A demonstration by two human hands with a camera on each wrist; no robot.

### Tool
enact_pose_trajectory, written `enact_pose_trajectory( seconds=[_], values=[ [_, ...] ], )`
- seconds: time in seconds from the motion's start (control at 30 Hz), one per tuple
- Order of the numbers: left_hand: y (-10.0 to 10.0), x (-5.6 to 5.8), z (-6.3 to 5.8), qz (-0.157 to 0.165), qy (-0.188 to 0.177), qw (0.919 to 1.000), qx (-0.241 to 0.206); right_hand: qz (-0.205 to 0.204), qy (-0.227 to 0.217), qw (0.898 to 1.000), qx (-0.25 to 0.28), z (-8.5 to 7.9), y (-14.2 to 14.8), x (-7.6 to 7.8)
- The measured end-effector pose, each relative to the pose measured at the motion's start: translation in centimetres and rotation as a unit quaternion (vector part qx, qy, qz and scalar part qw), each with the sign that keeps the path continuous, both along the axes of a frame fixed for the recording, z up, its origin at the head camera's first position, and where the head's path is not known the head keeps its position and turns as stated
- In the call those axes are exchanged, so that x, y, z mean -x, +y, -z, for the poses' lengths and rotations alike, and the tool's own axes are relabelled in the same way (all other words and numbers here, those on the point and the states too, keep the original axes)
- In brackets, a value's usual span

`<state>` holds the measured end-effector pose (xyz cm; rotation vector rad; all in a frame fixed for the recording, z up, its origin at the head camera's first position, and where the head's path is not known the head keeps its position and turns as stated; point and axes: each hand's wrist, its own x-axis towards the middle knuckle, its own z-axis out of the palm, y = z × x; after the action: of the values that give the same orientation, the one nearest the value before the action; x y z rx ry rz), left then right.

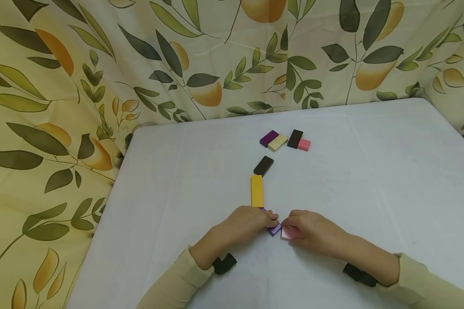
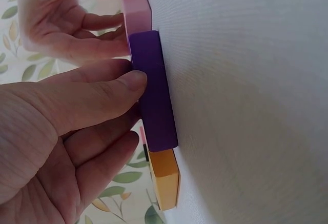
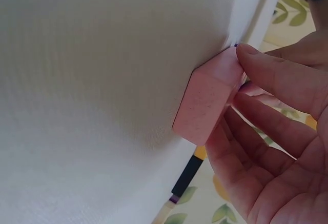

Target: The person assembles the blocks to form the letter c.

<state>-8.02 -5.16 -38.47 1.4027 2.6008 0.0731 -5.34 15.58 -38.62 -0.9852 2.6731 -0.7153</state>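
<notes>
My left hand (image 1: 245, 225) pinches a purple block (image 2: 156, 98) that lies on the white table, thumb on its near side. In the left wrist view, one end of it meets a yellow block (image 2: 165, 175) and the other a light pink block (image 2: 138, 8). My right hand (image 1: 317, 231) pinches that pink block between thumb and fingers, as the right wrist view shows up close. In the head view, fingers cover part of both held blocks. Beyond the left hand, the yellow block runs away from me, its far end by a black block (image 1: 264, 166).
Toward the back lie a dark purple block (image 1: 269, 138) beside a pale wood-coloured one (image 1: 278, 143), and another black block (image 1: 295, 139) against a coral pink one (image 1: 304, 145). A leaf-and-fruit patterned curtain (image 1: 232, 64) hangs behind the white table (image 1: 170, 171) and along its sides.
</notes>
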Motion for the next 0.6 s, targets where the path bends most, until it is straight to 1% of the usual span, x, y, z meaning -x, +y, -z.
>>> enact_pose_trajectory(
  seconds=[0.17,0.37,0.6],
  values=[
    [-0.07,0.06,0.18,-0.003,-0.003,1.0000,0.000,0.005,-0.007,1.000,-0.004,-0.04,-0.14,-0.10],
    [-0.01,0.09,0.29,-0.002,-0.003,1.0000,0.001,-0.002,-0.003,1.000,0.003,-0.16,-0.16,-0.14],
    [-0.10,-0.02,0.24,0.002,0.006,1.0000,-0.005,0.005,-0.002,1.000,-0.006,-0.02,-0.16,-0.26]
  ],
)
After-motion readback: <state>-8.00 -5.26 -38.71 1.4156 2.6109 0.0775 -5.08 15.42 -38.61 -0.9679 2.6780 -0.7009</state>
